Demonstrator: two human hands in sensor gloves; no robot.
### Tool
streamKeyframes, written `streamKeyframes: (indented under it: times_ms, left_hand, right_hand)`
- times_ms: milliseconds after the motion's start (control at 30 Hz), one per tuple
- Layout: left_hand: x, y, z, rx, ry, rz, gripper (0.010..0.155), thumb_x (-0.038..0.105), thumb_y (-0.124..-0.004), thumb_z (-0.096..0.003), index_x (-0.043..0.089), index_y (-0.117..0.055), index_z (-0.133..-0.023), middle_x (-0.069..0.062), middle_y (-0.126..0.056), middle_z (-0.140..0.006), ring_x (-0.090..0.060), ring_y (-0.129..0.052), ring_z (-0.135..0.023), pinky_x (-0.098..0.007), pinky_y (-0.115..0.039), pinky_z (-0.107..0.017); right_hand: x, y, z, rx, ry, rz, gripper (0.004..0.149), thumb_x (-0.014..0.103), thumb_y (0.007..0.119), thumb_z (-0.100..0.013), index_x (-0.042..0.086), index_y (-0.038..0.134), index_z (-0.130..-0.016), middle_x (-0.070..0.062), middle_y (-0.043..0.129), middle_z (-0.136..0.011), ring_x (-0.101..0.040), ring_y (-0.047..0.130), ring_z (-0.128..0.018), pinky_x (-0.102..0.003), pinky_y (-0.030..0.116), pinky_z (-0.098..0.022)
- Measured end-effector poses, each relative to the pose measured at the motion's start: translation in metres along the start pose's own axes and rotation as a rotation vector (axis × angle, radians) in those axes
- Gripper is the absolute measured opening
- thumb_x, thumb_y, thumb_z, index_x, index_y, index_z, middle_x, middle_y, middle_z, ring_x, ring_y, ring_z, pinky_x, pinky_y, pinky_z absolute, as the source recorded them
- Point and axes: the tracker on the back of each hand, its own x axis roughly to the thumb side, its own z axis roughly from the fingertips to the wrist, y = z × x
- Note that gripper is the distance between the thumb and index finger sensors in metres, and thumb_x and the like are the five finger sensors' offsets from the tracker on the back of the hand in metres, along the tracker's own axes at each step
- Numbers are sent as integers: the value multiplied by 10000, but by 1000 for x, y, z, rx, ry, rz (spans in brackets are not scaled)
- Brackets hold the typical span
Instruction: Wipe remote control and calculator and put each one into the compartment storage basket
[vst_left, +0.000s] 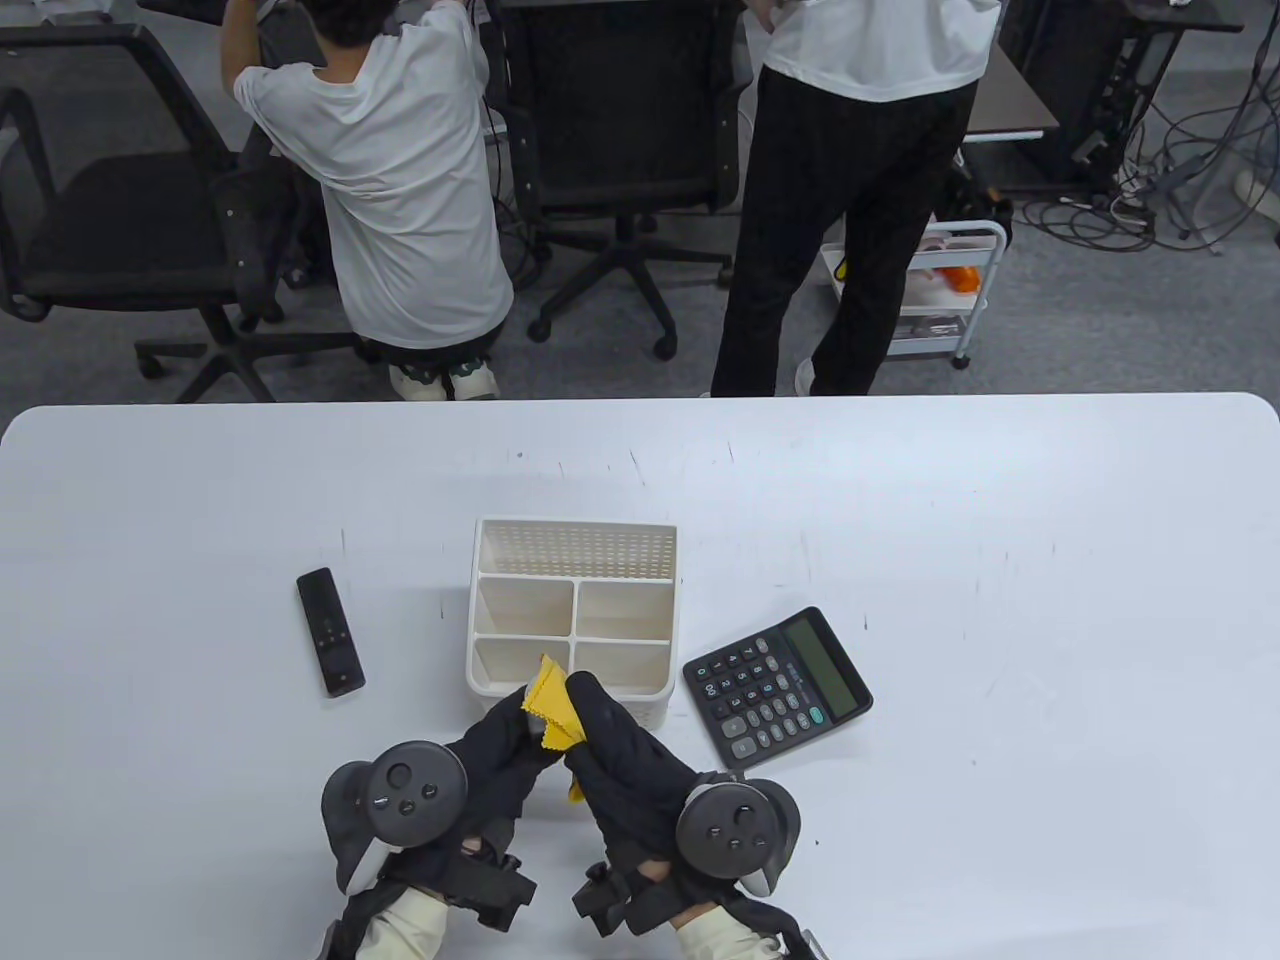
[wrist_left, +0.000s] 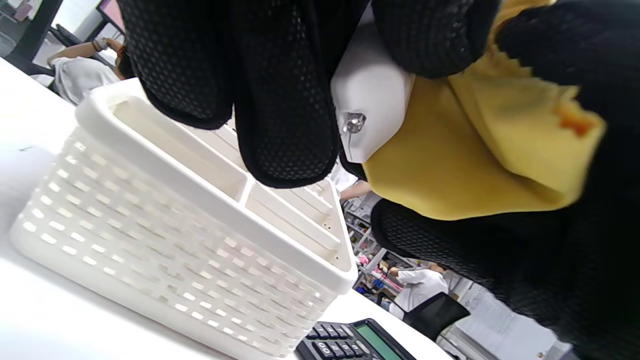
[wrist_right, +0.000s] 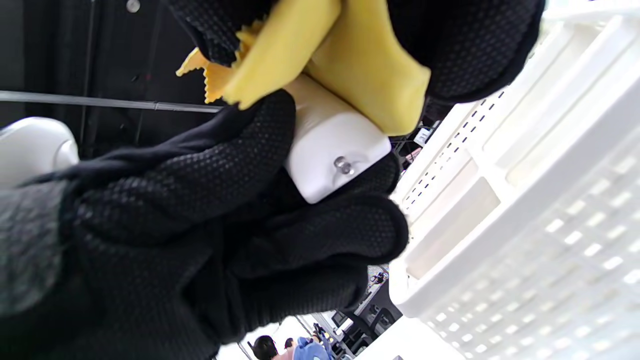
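Note:
Just in front of the basket, both hands meet over one small item. My left hand (vst_left: 505, 735) grips a white object (wrist_left: 370, 115) with a small screw in its end; only that end shows. My right hand (vst_left: 600, 715) pinches a yellow cloth (vst_left: 553, 705) and presses it on the white object (wrist_right: 330, 150). A black remote control (vst_left: 330, 631) lies flat on the table left of the basket, untouched. The black calculator (vst_left: 776, 685) lies keys up to the basket's right, near my right hand. The white compartment storage basket (vst_left: 573, 522) holds nothing that I can see.
Beyond the table's far edge, one person sits and one stands among office chairs (vst_left: 620, 150), with a small white cart (vst_left: 950, 290) beside them. White tabletop (vst_left: 1050, 600) stretches to the right and left of the objects.

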Motion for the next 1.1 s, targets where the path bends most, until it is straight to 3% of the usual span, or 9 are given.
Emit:
streamKeyframes:
  times_ms: [167, 267, 400, 500, 600, 700, 900, 1100]
  left_hand:
    - [8, -1, 1, -41, -83, -139, 571, 417, -790, -482, 152, -709, -981, -34, -996, -824, -132, -1116, -608, -431, -882, -538]
    - [13, -2, 0, -58, -102, -131, 571, 413, -801, -476, 145, -725, -974, -32, -1006, -817, -133, -1118, -610, -429, -882, -541]
    - [6, 3, 0, -35, -47, 33, 567, 408, -796, -478, 141, -725, -974, -34, -1006, -814, -125, -1119, -611, -420, -885, -542]
    - [-4, 3, 0, -17, 10, 124, 571, 403, -786, -482, 129, -716, -979, -39, -1011, -806, -126, -1122, -612, -417, -888, -538]
    - [-9, 5, -1, -5, 26, 85, 569, 413, -785, -480, 134, -723, -972, -26, -1017, -807, -130, -1127, -622, -414, -893, -534]
    - [-7, 7, 0, 4, 13, 41, 563, 415, -793, -475, 142, -733, -964, -27, -1021, -804, -134, -1130, -617, -419, -893, -532]
    - [7, 3, 1, 14, -119, -77, 560, 415, -808, -462, 160, -746, -957, -25, -1022, -802, -134, -1128, -620, -421, -891, -537]
    - [4, 6, 3, 73, -63, -59, 571, 412, -799, -472, 142, -728, -969, -39, -1008, -807, -139, -1121, -625, -423, -885, -541]
  right_hand:
    - [6, 2, 0, -11, -40, 29, 521, 264, 711, -567, 64, 657, -1045, -319, 645, -1067, -482, 795, -824, -591, 714, -541]
    - [0, -2, -1, -12, -7, 3, 522, 278, 702, -574, 87, 644, -1056, -316, 630, -1078, -460, 803, -837, -587, 720, -543]
    - [-11, -4, -1, -9, 79, -158, 536, 272, 692, -580, 55, 608, -1063, -321, 765, -1002, -445, 883, -783, -582, 752, -519]
    - [-9, -2, -1, 10, 58, -135, 529, 263, 697, -577, 36, 632, -1050, -313, 775, -998, -446, 878, -788, -581, 754, -517]
    - [-3, 1, 1, 36, 18, -47, 527, 267, 699, -574, 40, 647, -1046, -318, 757, -1006, -460, 861, -799, -592, 744, -524]
    - [0, 2, 1, 27, 4, -70, 524, 269, 697, -576, 49, 649, -1048, -318, 733, -1023, -475, 832, -826, -613, 721, -540]
    - [-6, -3, 1, -19, 34, -128, 526, 274, 690, -579, 69, 628, -1060, -301, 666, -1064, -471, 790, -876, -628, 702, -561]
    - [-8, 0, 2, 9, 63, -156, 534, 266, 690, -580, 33, 615, -1054, -309, 742, -1015, -466, 842, -829, -611, 727, -550]
